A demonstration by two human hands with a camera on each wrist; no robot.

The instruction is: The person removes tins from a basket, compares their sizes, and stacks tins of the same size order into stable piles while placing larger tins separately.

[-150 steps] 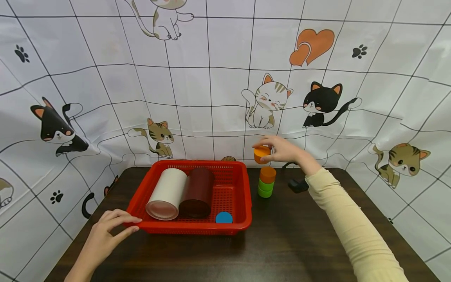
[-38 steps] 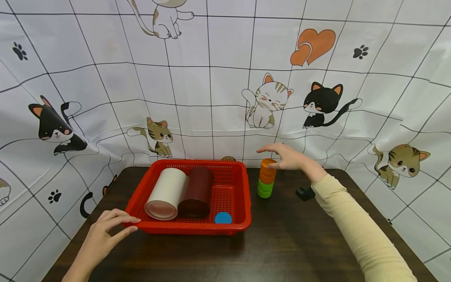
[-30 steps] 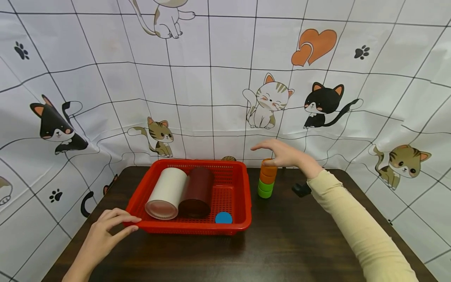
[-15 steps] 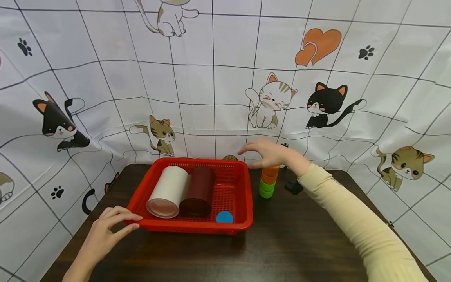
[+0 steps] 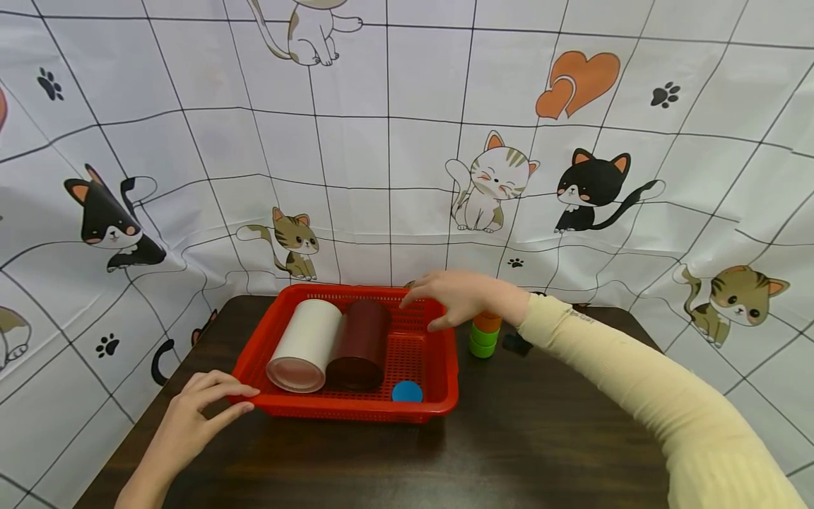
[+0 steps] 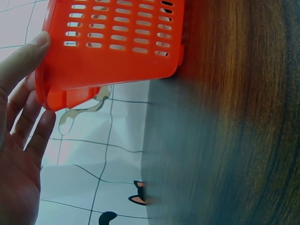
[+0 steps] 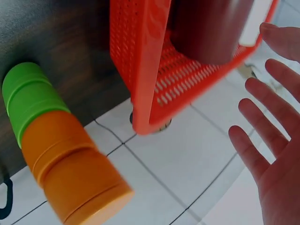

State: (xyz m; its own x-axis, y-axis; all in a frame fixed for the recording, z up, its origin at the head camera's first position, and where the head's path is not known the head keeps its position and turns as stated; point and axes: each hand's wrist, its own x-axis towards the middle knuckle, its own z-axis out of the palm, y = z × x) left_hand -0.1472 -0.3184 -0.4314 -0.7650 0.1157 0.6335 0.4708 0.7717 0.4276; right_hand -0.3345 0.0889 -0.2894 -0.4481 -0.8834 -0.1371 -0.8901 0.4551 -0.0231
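Observation:
In the head view my left hand (image 5: 187,420) pinches the near left corner of a red plastic basket (image 5: 343,409); the left wrist view shows its thumb and fingers on either side of the rim. A white cylinder (image 5: 304,346) and a dark maroon cylinder (image 5: 360,346) lie side by side in the basket, with a blue round piece (image 5: 407,392) at the front right. My right hand (image 5: 467,293), holding nothing, hovers over the basket's back right part. Beside the basket stands a stack of green (image 5: 483,341) and orange pieces (image 7: 70,164), partly hidden by that hand in the head view.
The basket and the stack stand on a dark wooden table (image 5: 559,438). Behind it hangs a white sheet (image 5: 346,155) printed with grid lines and cartoon cats. A small black object (image 5: 518,344) shows just under the right wrist.
Five seconds ago my right hand held an orange piece above the stack; that piece now tops it. The empty hand has since moved left over the basket. My left hand has stayed on the rim.

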